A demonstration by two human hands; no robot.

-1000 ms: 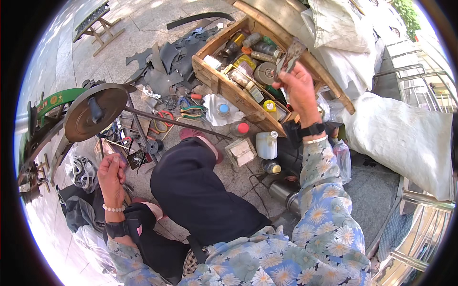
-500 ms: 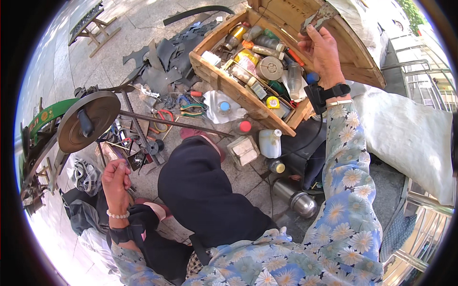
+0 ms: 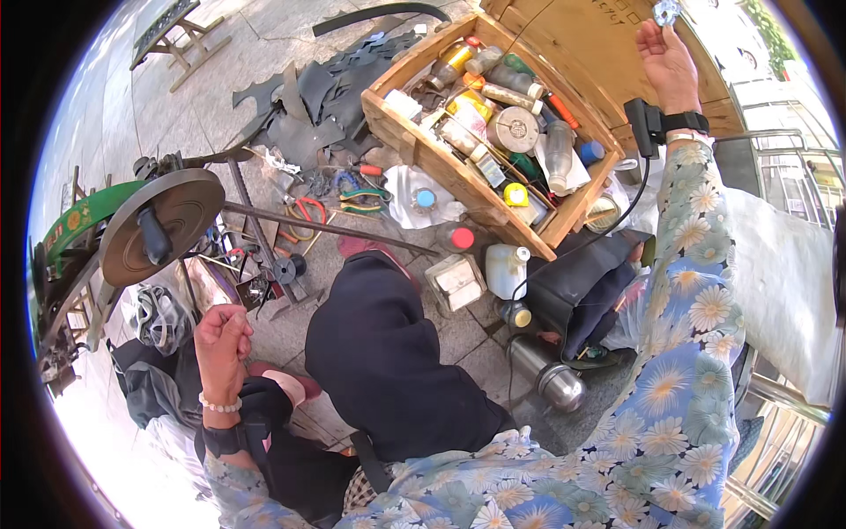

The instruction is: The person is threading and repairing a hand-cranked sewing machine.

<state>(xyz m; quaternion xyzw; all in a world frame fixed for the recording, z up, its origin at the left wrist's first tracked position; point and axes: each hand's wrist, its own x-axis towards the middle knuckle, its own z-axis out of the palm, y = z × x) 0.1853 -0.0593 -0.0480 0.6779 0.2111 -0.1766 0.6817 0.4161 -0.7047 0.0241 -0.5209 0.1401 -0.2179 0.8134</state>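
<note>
My right hand (image 3: 667, 66) is raised at the upper right, its fingertips pinching a small bluish-white piece (image 3: 666, 12) whose kind I cannot make out. The raised lid (image 3: 582, 44) of a wooden box is just behind and left of that hand. Inside the wooden box (image 3: 458, 192) lie bottles, a round tin (image 3: 513, 130), a yellow tape measure (image 3: 515, 195) and an orange-handled tool (image 3: 561, 110). My left hand (image 3: 220, 344) hovers at the lower left beside my knee, fingers curled closed. Whatever it may hold is hidden.
A hand-cranked machine with a large wheel (image 3: 163, 229) stands at the left. Black sheet scraps (image 3: 322, 101), pliers (image 3: 363, 201) and small tools litter the paving. A white jug (image 3: 507, 271), a red-capped bottle (image 3: 460, 238) and a steel flask (image 3: 560, 388) stand or lie near my legs.
My right hand has moved up and right, away from the box's inside edge. The piece in it, dark and flat before, now looks bluish-white. My left hand has barely moved.
</note>
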